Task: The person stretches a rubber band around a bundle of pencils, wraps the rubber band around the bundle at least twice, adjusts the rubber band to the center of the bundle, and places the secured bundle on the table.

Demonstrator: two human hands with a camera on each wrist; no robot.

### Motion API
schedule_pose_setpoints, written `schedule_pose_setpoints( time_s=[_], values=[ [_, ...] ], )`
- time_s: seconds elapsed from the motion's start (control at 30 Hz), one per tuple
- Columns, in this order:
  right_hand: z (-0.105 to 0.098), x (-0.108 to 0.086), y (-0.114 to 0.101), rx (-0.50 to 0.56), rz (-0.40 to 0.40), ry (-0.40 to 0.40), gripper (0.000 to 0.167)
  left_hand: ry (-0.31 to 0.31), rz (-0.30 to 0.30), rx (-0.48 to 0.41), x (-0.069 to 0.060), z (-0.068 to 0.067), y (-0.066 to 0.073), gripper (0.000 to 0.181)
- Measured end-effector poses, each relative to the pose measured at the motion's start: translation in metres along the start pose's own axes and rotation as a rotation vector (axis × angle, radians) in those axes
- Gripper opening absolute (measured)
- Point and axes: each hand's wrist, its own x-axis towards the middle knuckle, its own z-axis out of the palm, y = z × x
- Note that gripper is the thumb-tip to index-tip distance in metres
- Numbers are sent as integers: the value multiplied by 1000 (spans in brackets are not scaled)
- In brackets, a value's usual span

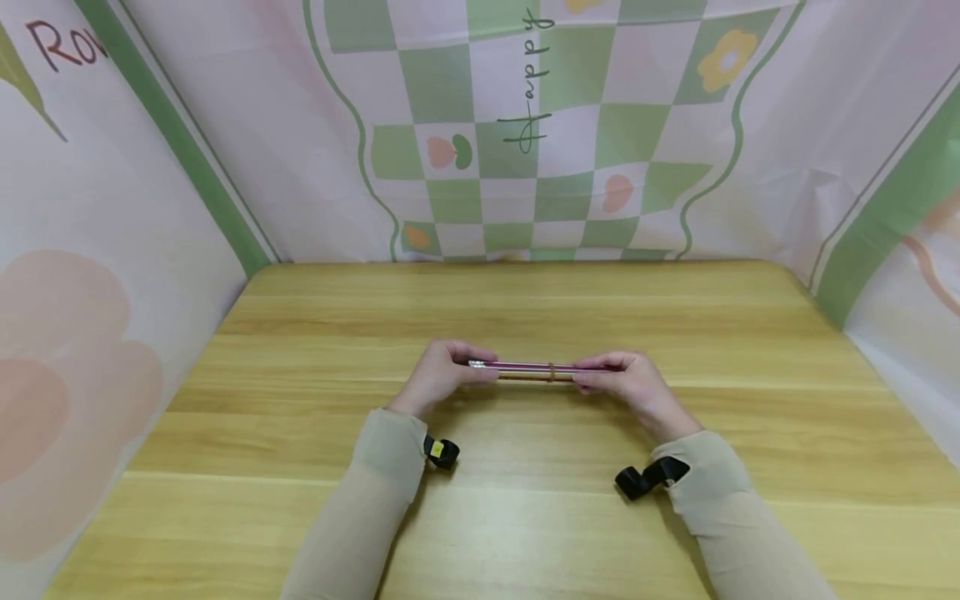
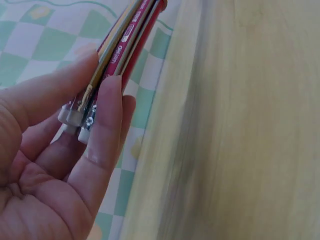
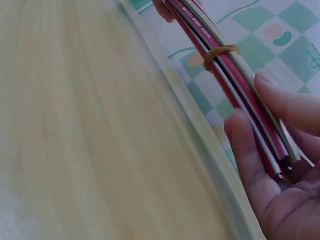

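Note:
A bundle of several pencils [image 1: 525,372], maroon and gold, is held level above the middle of the table. My left hand [image 1: 446,372] pinches the end with the white erasers [image 2: 75,118] between thumb and fingers. At the other end my right hand [image 1: 628,383] grips the pencils, thumb on one side and fingers on the other. A tan rubber band [image 3: 220,54] is wound round the bundle, nearer to the right hand. In the right wrist view the pencil ends [image 3: 285,165] reach toward the palm.
The wooden table [image 1: 480,517] has a back edge against a hanging cloth [image 1: 570,150] with green checks. More printed cloth [image 1: 97,208] hangs on the left side. Each wrist wears a black strap with a small camera [image 1: 636,482].

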Motion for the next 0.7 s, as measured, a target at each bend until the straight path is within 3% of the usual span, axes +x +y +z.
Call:
schedule_pose_setpoints(
  time_s=[0.27, 0.53, 0.7],
  values=[
    [-5, 1, 0, -176, 22, 58, 16, 59, -40, 17, 1, 0, -1, 22],
    [-6, 2, 0, -315, 46, 115, 37, 73, -59, -79, 4, 1, -5, 21],
    [-4, 2, 0, -429, 11, 128, 39, 85, -71, -69, 5, 1, -9, 19]
  ],
)
